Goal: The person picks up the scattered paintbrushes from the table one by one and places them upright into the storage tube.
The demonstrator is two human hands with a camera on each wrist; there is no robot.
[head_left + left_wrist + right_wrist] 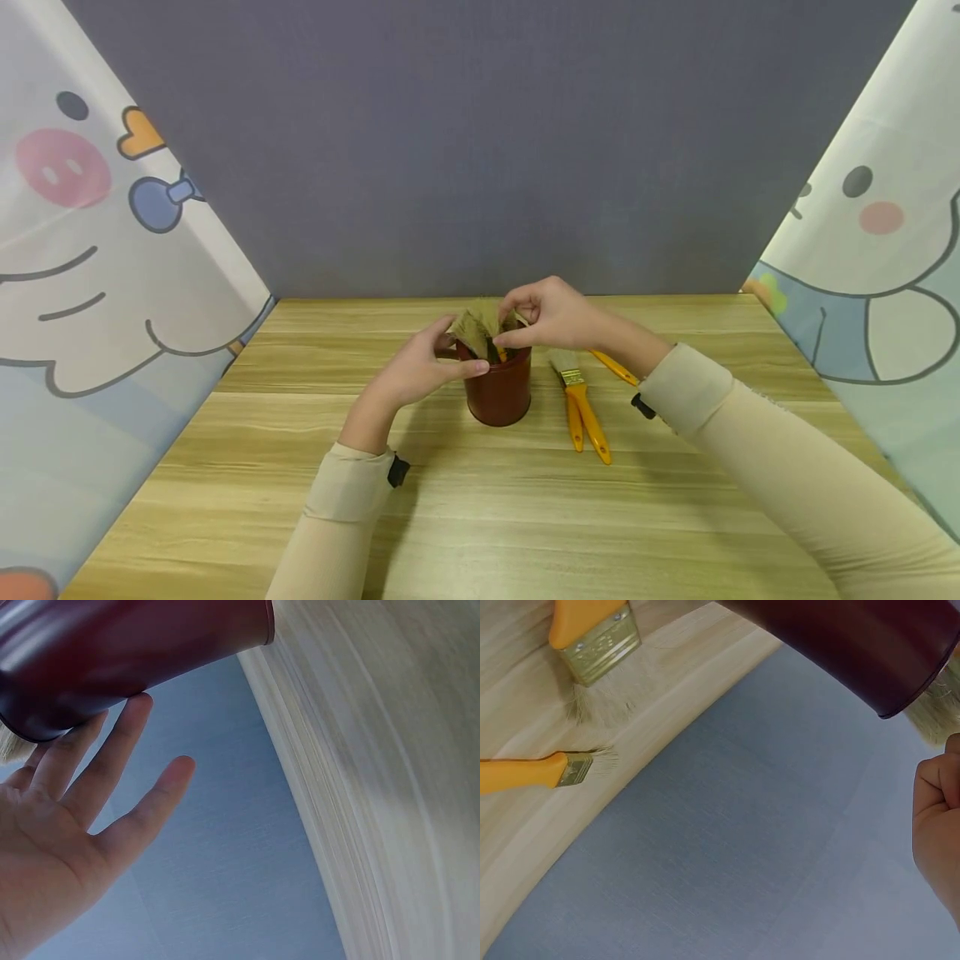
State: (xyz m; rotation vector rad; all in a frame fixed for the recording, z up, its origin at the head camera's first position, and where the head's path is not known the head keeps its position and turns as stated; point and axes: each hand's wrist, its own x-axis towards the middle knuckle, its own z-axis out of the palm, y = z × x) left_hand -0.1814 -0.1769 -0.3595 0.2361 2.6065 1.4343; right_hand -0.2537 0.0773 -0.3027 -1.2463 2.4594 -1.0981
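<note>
A dark red can (498, 396) stands upright on the table, with several paintbrushes (472, 332) in it, bristles up. My left hand (416, 367) holds the can at its left side, thumb at the front rim and fingers spread along the side. Over the can's mouth, my right hand (558, 317) pinches a paintbrush between thumb and curled fingers; bits of its orange handle show below the thumb. In the right wrist view, bristles (937, 712) stick out of the can beside the curled fingers.
Right of the can lie two paintbrushes with orange handles (588, 417), one partly over the other. Another orange handle (615, 367) shows under the right forearm. A grey wall (480, 167) borders the wooden table (480, 517) behind, with printed cartoon sheets (862, 275) at both sides.
</note>
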